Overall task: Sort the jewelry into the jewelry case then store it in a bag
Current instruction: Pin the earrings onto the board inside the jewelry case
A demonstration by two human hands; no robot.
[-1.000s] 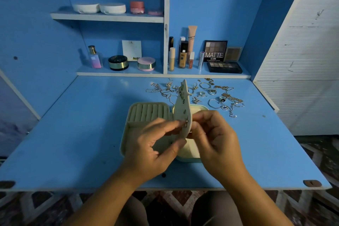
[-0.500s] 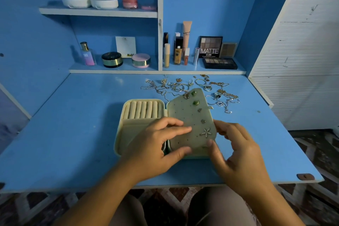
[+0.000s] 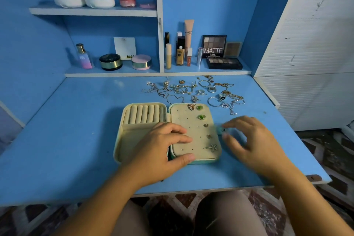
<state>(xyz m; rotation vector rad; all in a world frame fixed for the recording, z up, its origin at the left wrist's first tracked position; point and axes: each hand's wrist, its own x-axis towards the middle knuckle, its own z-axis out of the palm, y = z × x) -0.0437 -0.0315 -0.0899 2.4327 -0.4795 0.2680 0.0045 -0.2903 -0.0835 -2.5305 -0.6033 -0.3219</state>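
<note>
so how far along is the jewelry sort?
Early. Done: six earrings pinned down the right side of the earring panel. In hand: left hand rests on the open jewelry case; right hand hovers at its right edge, blurred, grip unclear. Left: ring rolls empty, loose jewelry pile behind the case on the table; no bag in view.

head cam | forward-down | close above desk [image 3: 76, 140] | single view

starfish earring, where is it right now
In the head view the starfish earring is pinned at the near right corner of the earring panel, between the left hand and the right hand.
</note>
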